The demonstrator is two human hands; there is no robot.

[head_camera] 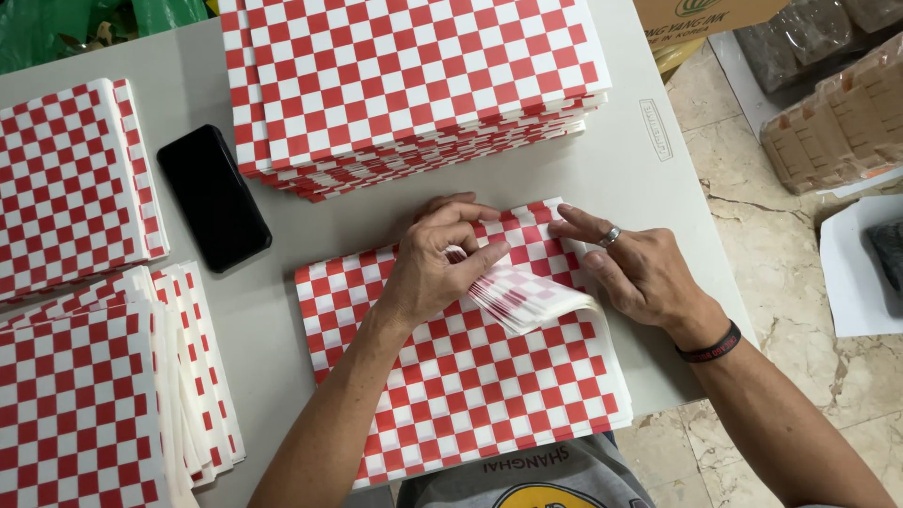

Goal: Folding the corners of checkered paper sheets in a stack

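Head view is showing checked sheets [75, 414] fanning at the table's [310, 198] left edge, another pile [71, 179] lying above them, then a black phone [213, 198]. Centre — the left hand [437, 268] is curling its fingers [475, 259], pinching up the corners of several sheets from the near stack [470, 395]. The right hand [635, 268] is lying just beside it, fingers spread flat — pressing the stack's far corner. A tall stack [414, 75] is sitting behind.
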